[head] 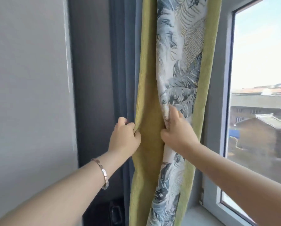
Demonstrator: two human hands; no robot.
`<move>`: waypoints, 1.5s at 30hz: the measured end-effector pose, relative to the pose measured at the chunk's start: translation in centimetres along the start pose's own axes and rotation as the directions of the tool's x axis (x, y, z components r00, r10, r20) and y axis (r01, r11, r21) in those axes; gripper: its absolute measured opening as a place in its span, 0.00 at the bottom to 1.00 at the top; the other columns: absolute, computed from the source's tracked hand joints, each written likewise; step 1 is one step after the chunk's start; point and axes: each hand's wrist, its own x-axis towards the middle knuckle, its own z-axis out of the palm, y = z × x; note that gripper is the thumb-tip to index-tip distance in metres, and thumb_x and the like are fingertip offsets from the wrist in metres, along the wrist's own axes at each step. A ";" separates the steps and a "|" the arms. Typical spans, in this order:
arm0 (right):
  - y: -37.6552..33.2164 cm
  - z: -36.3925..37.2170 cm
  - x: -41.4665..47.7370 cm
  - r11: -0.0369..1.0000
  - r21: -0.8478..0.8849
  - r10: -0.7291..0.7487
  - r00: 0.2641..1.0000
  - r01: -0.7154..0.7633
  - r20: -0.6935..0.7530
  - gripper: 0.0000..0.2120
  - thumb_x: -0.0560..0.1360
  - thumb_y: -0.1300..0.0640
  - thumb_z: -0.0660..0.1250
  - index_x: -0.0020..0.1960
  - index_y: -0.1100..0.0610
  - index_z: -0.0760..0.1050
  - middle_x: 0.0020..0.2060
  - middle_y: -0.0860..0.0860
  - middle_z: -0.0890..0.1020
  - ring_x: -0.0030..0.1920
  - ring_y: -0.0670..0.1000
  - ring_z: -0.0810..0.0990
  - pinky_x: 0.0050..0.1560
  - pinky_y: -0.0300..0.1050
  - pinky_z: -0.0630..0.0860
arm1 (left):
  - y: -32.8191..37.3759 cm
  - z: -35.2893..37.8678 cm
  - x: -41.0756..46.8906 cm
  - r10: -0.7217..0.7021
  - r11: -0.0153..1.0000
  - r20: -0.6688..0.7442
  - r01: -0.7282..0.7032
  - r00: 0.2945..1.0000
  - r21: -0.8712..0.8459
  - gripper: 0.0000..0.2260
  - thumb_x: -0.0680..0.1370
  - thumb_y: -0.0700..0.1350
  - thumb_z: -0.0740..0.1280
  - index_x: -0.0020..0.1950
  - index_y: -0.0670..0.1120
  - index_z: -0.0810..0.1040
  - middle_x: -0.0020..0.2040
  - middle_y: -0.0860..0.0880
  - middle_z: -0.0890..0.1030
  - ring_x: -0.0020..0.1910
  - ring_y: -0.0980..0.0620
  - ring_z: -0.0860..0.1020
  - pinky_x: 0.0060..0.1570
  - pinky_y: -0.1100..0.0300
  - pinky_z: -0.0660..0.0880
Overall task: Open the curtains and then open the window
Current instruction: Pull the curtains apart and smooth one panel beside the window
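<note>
A curtain [177, 54] hangs gathered in the middle of the view, with a blue-grey leaf print and yellow-green borders. My left hand [125, 136] pinches the left yellow-green edge of the curtain. My right hand [177, 129] grips a fold of the printed part, just right of the left hand. The window [260, 62] stands uncovered at the right, with a grey-white frame [221, 95]. Its pane looks shut, and rooftops show through the glass. No window handle shows.
A grey wall [27, 79] fills the left side. A dark panel [90, 70] and a dark grey-blue curtain strip [126, 62] stand between the wall and the curtain. A pale windowsill [200, 216] runs along the bottom right.
</note>
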 end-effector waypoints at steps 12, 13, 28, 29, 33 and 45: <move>-4.3 -5.5 -8.1 0.977 0.212 0.027 0.967 0.029 -0.255 0.17 0.71 0.65 0.58 0.33 0.49 0.55 0.34 0.47 0.69 0.35 0.51 0.66 0.35 0.44 0.60 | 3.3 -4.2 -1.0 -0.256 0.944 0.302 0.305 0.918 -0.129 0.06 0.76 0.40 0.61 0.47 0.43 0.77 0.46 0.43 0.82 0.44 0.43 0.82 0.45 0.52 0.82; -5.1 -5.2 -8.0 0.981 0.186 -0.015 0.976 0.056 -0.217 0.14 0.71 0.64 0.59 0.35 0.49 0.58 0.44 0.48 0.72 0.46 0.52 0.69 0.45 0.44 0.64 | 3.2 -4.5 -1.1 -0.265 0.931 0.309 0.326 0.913 -0.165 0.06 0.76 0.41 0.62 0.47 0.42 0.78 0.46 0.43 0.82 0.44 0.43 0.83 0.44 0.52 0.82; -2.2 -0.8 -1.3 0.993 -0.062 0.100 0.995 -0.101 -0.018 0.28 0.77 0.53 0.56 0.75 0.59 0.56 0.76 0.59 0.54 0.77 0.58 0.52 0.75 0.57 0.55 | 5.5 -4.7 -0.2 -0.161 0.750 0.269 0.295 0.950 -0.592 0.15 0.79 0.48 0.64 0.65 0.47 0.75 0.55 0.50 0.80 0.50 0.52 0.77 0.45 0.63 0.74; -1.7 -0.8 -1.0 0.987 -0.067 0.144 0.990 -0.143 0.008 0.30 0.77 0.53 0.55 0.76 0.59 0.52 0.77 0.60 0.50 0.78 0.58 0.48 0.76 0.57 0.53 | 6.1 -4.3 0.4 -0.176 0.763 0.201 0.263 0.964 -0.590 0.16 0.78 0.46 0.65 0.66 0.46 0.74 0.55 0.50 0.80 0.49 0.52 0.76 0.44 0.63 0.73; 0.2 -0.2 1.6 0.970 -0.116 0.214 0.977 -0.213 -0.002 0.34 0.78 0.51 0.54 0.77 0.59 0.42 0.77 0.62 0.44 0.78 0.58 0.43 0.76 0.56 0.49 | 7.6 -2.5 3.4 -0.088 0.855 -0.022 0.064 0.996 -0.514 0.27 0.78 0.46 0.64 0.74 0.51 0.58 0.63 0.50 0.73 0.57 0.49 0.75 0.56 0.59 0.70; 8.8 6.5 13.2 0.938 -0.330 -0.104 0.994 0.106 0.024 0.37 0.77 0.42 0.52 0.78 0.57 0.40 0.77 0.62 0.46 0.77 0.63 0.37 0.75 0.61 0.43 | 4.3 7.9 15.6 -0.054 0.979 -0.384 -0.028 0.922 -0.203 0.16 0.80 0.52 0.60 0.62 0.44 0.75 0.64 0.44 0.69 0.62 0.43 0.72 0.60 0.57 0.67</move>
